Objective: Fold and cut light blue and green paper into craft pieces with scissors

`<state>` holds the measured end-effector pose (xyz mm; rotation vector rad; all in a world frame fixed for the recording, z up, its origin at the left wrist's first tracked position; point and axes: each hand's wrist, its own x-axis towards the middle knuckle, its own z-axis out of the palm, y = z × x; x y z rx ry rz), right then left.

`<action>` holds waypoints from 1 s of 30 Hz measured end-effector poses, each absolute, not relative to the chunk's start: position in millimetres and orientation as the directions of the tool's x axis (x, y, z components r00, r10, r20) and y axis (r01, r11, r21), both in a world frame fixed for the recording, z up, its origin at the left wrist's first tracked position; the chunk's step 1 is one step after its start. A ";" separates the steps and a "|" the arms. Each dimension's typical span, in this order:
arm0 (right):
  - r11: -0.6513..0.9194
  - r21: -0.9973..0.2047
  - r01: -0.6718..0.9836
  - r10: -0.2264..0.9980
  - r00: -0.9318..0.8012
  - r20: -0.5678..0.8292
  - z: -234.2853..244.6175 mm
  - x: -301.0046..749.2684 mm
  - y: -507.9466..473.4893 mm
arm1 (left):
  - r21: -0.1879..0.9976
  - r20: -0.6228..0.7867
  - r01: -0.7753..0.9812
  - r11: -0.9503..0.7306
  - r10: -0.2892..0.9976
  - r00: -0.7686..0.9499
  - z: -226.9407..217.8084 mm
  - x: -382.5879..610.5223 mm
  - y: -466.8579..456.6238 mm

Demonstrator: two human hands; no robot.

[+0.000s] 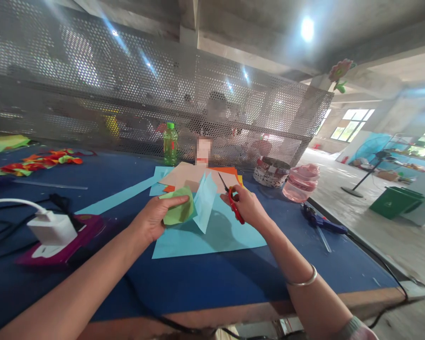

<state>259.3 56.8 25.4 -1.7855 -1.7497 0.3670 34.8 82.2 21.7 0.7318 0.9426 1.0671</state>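
My left hand pinches a piece of light green paper between thumb and fingers. My right hand grips a pair of red-handled scissors, with the thin blades pointing up and to the left. A folded light blue paper sheet stands between my hands, apart from the blades. Under them lies a large light blue paper sheet. Beyond are a tan paper sheet and orange paper. My right wrist wears a metal bangle.
The blue work table holds a white charger on a magenta object, a blue glue gun, a pink plastic jar, a woven basket, and a green bottle. A perforated metal screen stands behind. A person sits beyond it.
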 end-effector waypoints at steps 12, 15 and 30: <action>-0.117 -0.025 0.993 0.992 0.118 0.036 24.5 289.2 57.4 | 0.881 -0.287 -0.328 0.341 0.936 0.203 9.7 34.4 87.6; 0.072 -0.162 0.984 0.983 -0.043 0.181 25.3 273.8 53.3 | 0.880 -0.310 -0.303 0.365 0.926 0.215 8.0 36.5 86.6; 0.386 -0.243 0.890 0.922 -0.371 0.107 -15.1 226.0 50.5 | 0.893 -0.306 -0.340 0.294 0.952 0.020 10.9 33.8 94.4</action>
